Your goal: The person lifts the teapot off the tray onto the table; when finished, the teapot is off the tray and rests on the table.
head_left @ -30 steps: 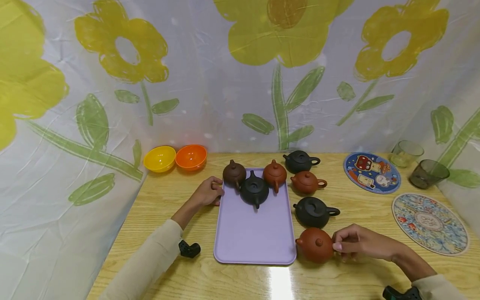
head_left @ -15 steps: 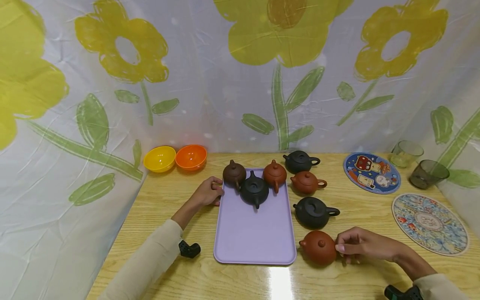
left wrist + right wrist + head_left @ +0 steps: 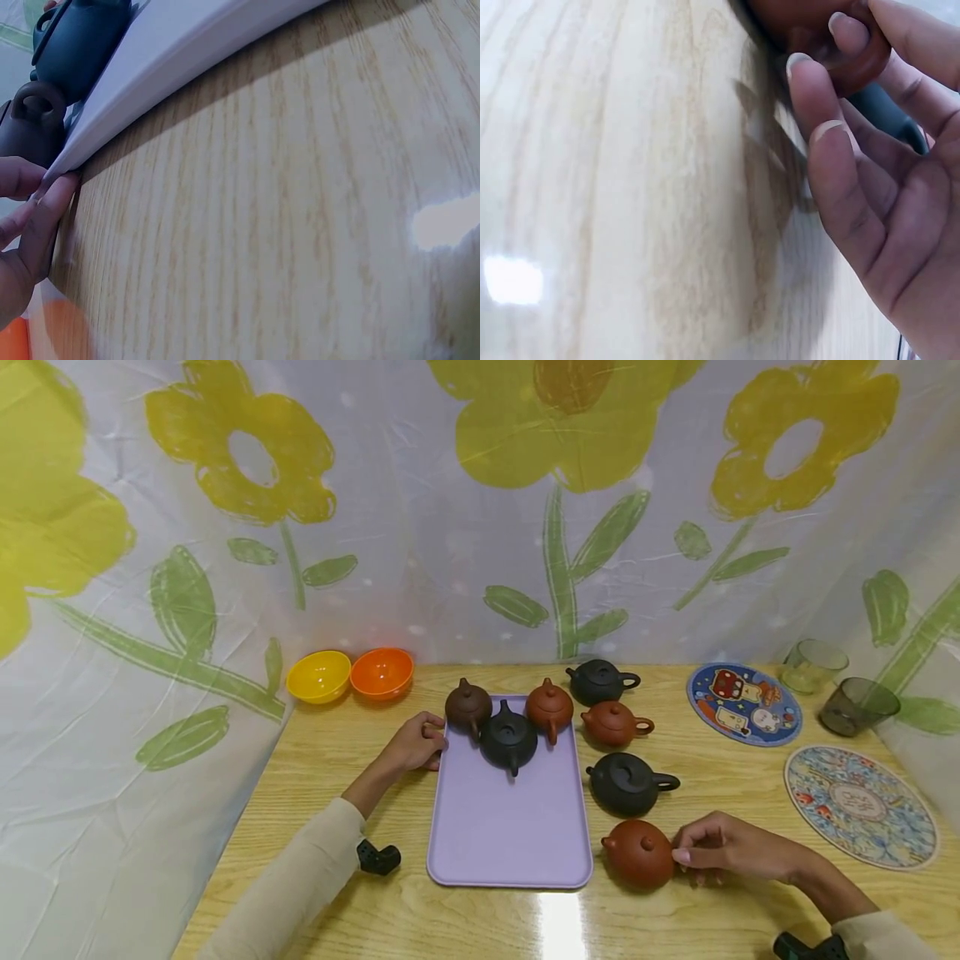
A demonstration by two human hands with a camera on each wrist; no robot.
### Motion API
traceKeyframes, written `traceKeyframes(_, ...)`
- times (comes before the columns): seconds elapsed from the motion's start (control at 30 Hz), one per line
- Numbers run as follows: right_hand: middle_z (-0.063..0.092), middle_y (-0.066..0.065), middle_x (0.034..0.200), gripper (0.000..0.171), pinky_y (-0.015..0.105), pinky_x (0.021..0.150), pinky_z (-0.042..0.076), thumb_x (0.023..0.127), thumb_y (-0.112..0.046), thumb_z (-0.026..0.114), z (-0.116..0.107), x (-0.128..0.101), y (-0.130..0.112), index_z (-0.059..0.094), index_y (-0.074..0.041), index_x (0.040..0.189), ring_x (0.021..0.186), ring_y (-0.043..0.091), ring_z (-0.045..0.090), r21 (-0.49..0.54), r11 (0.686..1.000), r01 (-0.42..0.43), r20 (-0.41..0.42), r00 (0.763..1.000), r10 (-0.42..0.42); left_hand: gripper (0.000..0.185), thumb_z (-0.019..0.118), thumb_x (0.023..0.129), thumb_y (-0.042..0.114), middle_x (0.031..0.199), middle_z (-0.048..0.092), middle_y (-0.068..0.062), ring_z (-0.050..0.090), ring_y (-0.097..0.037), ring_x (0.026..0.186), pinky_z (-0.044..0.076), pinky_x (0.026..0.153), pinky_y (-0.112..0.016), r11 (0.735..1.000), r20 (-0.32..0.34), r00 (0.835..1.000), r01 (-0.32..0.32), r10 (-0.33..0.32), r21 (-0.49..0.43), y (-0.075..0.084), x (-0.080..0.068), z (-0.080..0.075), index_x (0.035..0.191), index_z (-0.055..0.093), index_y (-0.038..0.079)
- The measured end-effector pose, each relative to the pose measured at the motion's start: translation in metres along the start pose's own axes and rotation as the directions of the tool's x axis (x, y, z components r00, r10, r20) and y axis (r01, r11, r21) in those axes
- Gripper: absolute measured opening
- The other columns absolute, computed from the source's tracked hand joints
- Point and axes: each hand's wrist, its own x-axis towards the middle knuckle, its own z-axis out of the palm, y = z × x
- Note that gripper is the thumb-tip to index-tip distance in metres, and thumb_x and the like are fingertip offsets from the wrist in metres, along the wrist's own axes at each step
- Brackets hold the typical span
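A lilac tray [image 3: 510, 827] lies in the middle of the wooden table. At its far end stand a brown teapot [image 3: 468, 706], a dark one [image 3: 508, 740] and a reddish one [image 3: 549, 707]. My left hand [image 3: 433, 745] pinches the tray's left edge near the brown teapot; in the left wrist view the fingers [image 3: 45, 206] sit right at the tray's rim [image 3: 195, 37]. Right of the tray, on the table, my right hand [image 3: 686, 852] grips the near red-brown teapot [image 3: 639, 853] from its right side. The right wrist view shows fingertips [image 3: 810, 97] curled against that teapot [image 3: 795, 19].
Three more teapots stand right of the tray: black [image 3: 600, 681], red-brown [image 3: 613, 723], black [image 3: 627, 782]. Yellow [image 3: 319, 676] and orange [image 3: 382, 672] bowls sit at the back left. Two round mats [image 3: 744, 704] [image 3: 859, 805] and two glasses [image 3: 812, 667] [image 3: 858, 706] are on the right.
The near red-brown teapot has shifted slightly right, away from the tray's edge, with my right hand on it. The left hand has stayed in place.
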Motion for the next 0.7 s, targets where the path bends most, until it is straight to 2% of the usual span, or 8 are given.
traceKeyframes(0.17, 0.060, 0.027, 0.101, 0.022, 0.027, 0.059, 0.055, 0.105, -0.003, 0.045, 0.001, -0.002, -0.001, 0.066, 0.006, 0.105, 0.070, 0.021, 0.058, -0.021, 1.000, 0.002, -0.040, 0.999, -0.003, 0.036, 0.061, 0.095, 0.005, 0.105, 0.060, -0.016, 0.061, -0.017, 0.068, 0.061, 0.059, -0.029, 1.000, 0.002, 1.000, -0.003, 0.003, -0.001, -0.001, 0.000, -0.001, 0.130, 0.051, 0.002)
traceKeyframes(0.3, 0.064, 0.021, 0.104, 0.022, 0.033, 0.059, 0.055, 0.105, -0.003, 0.045, -0.002, -0.008, -0.008, 0.065, 0.004, 0.111, 0.070, 0.023, 0.058, -0.080, 0.997, -0.016, -0.105, 0.994, 0.008, 0.036, 0.061, 0.096, 0.006, 0.104, 0.060, -0.014, 0.060, -0.016, 0.070, 0.061, 0.059, -0.029, 1.000, 0.004, 1.000, 0.002, -0.002, -0.003, 0.000, 0.000, -0.001, 0.130, 0.051, 0.003)
traceKeyframes(0.5, 0.063, 0.020, 0.092, 0.024, 0.038, 0.057, 0.051, 0.106, -0.004, 0.043, -0.004, -0.012, -0.039, 0.061, 0.006, 0.119, 0.069, 0.029, 0.059, -0.178, 0.984, -0.026, -0.212, 0.977, -0.013, 0.036, 0.062, 0.095, 0.005, 0.103, 0.059, -0.014, 0.060, -0.017, 0.073, 0.061, 0.060, -0.029, 1.000, 0.006, 1.000, -0.006, 0.006, 0.001, 0.000, 0.002, -0.002, 0.130, 0.051, 0.002)
traceKeyframes(0.7, 0.066, 0.000, 0.101, 0.023, 0.037, 0.059, 0.054, 0.106, -0.005, 0.043, 0.004, 0.010, -0.069, 0.061, 0.002, 0.119, 0.071, 0.027, 0.060, -0.217, 0.976, 0.012, -0.250, 0.966, -0.068, 0.037, 0.061, 0.095, 0.004, 0.102, 0.059, -0.013, 0.060, -0.016, 0.070, 0.061, 0.059, -0.029, 1.000, 0.013, 1.000, -0.006, 0.006, -0.020, -0.003, 0.003, 0.000, 0.130, 0.050, 0.001)
